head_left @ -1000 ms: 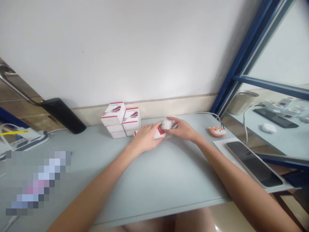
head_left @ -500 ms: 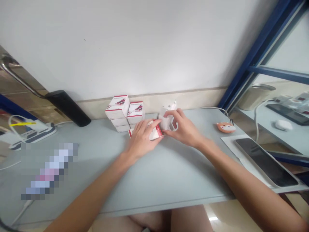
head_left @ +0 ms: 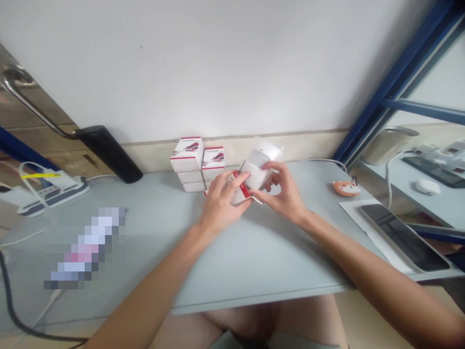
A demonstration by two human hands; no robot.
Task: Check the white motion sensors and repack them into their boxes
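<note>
My left hand (head_left: 220, 201) is wrapped round a small red and white cardboard box (head_left: 242, 190), held tilted on its side. A white flap stands out at the box's right end. Close against that end is a white item in clear plastic wrap (head_left: 257, 167), and I cannot tell whether part of it is inside the box. My right hand (head_left: 285, 191) grips this item's right side with bent fingers, its thumb down by the flap. Behind my left hand stand stacked white boxes (head_left: 187, 157) with red edges.
A black cylinder (head_left: 111, 152) leans near the wall at left, beyond a power strip (head_left: 54, 196). A pixelated device (head_left: 85, 249) lies in front. At right are an orange animal-faced case (head_left: 346, 188), a phone (head_left: 405, 237) on white paper and a blue-framed mirror (head_left: 395, 104).
More of the plastic-wrapped item shows now, raised and tilted beside the box end. The flap has come into sight near my right thumb. The whole view has shifted slightly.
</note>
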